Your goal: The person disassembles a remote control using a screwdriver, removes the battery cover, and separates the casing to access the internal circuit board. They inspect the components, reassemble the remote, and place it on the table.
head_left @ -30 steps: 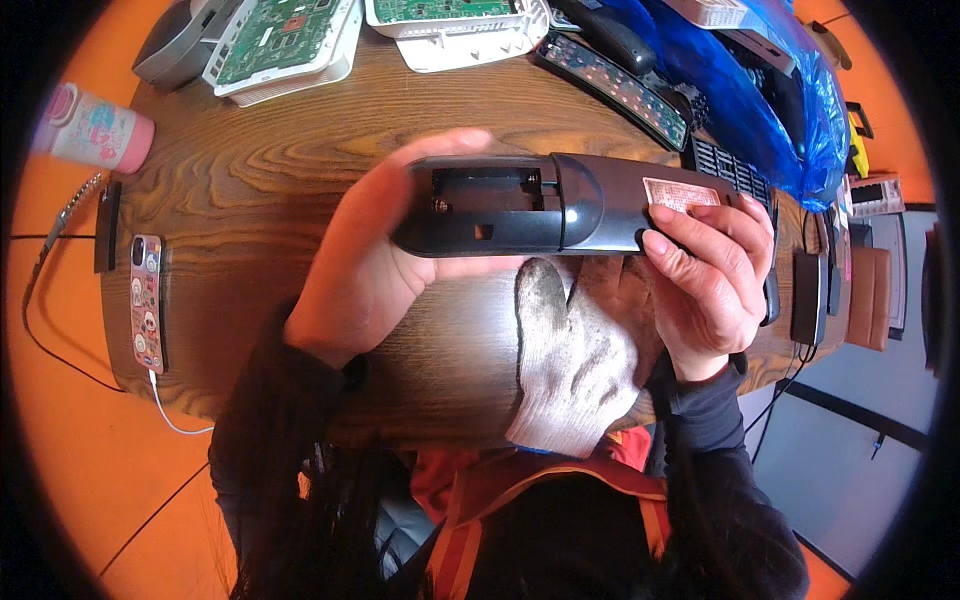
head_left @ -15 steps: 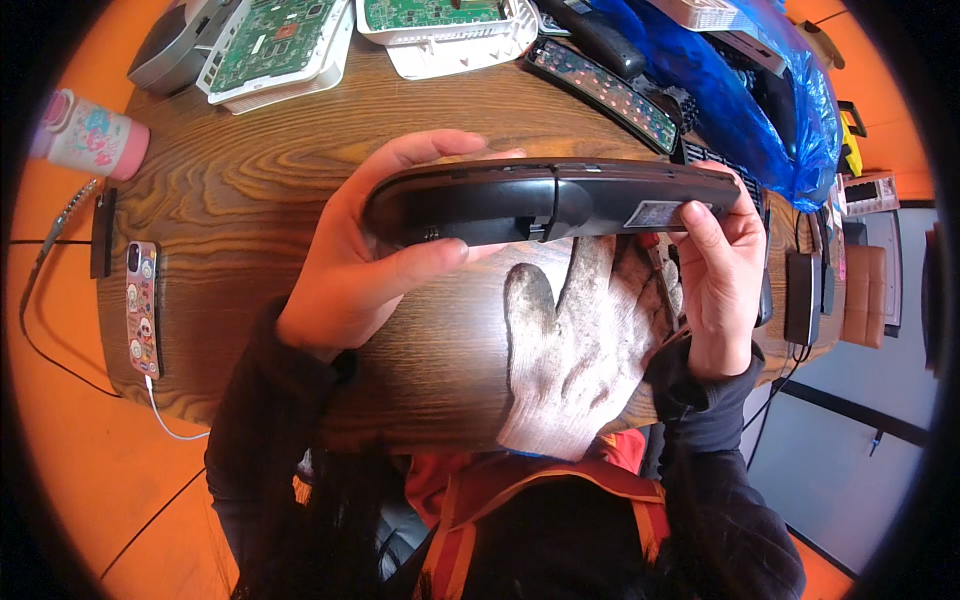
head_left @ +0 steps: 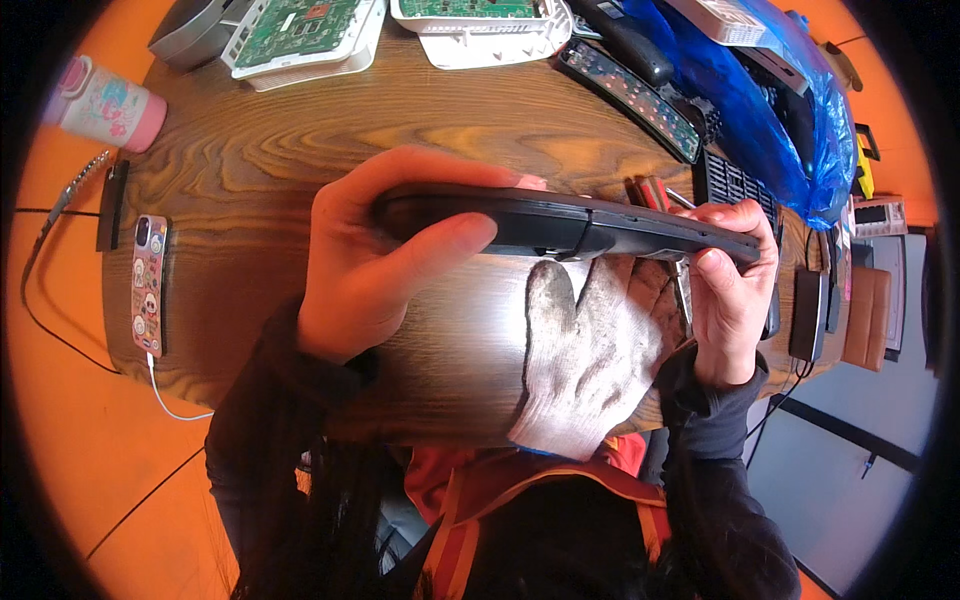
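Observation:
A long black remote control point(head_left: 540, 222) is held level above the table, seen mostly edge-on with a seam along its side. My left hand point(head_left: 375, 250) grips its rounded left end, thumb on the near side and fingers over the far side. At the right end, my right hand point(head_left: 735, 275) pinches it between thumb and fingers. Beneath it lies a soiled white work glove point(head_left: 585, 360) at the table's near edge. Beside the glove, a screwdriver with a red handle point(head_left: 653, 192) is partly hidden by the remote and my right hand.
At the back stand white housings with green circuit boards point(head_left: 300, 35). An opened remote half point(head_left: 630, 98) and a blue plastic bag point(head_left: 740, 100) lie back right. On the left are a phone point(head_left: 149, 290) on a white cable and a pink bottle point(head_left: 110, 105). A black box point(head_left: 808, 315) sits right.
The remote has been tipped, so its label side no longer shows, and its right end has dropped lower. Both hands still hold it. My view has shifted slightly.

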